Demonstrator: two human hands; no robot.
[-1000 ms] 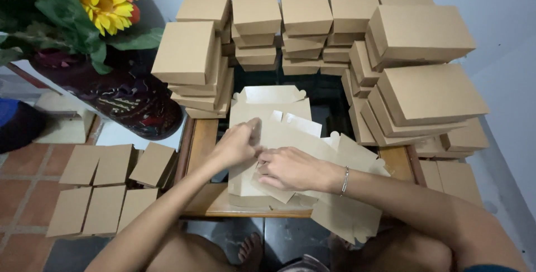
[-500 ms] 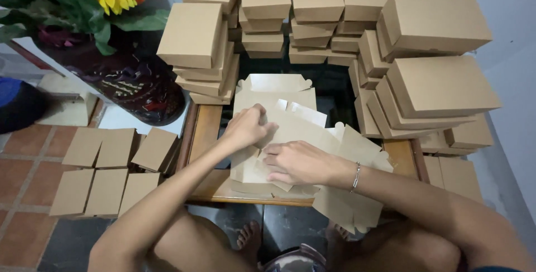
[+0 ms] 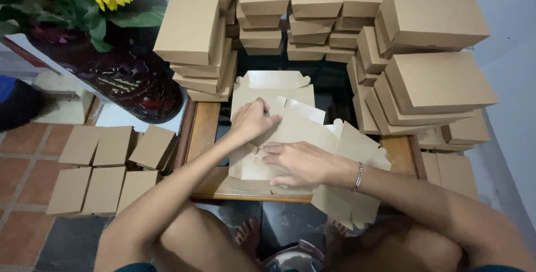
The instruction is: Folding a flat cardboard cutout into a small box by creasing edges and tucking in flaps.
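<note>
Left hand (image 3: pixel 251 120) has slid right — both hands, right hand (image 3: pixel 298 163) flat, pressing cardboard blank (image 3: pixel 296 132).

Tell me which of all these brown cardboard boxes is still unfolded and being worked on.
The flat box blank on the small table, under the left hand and right hand. The stacked boxes around it are closed.

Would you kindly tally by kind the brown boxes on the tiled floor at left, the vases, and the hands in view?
Brown boxes on the floor: 6
Vase: 1
Hands: 2, left hand, right hand
Total: 9
</note>
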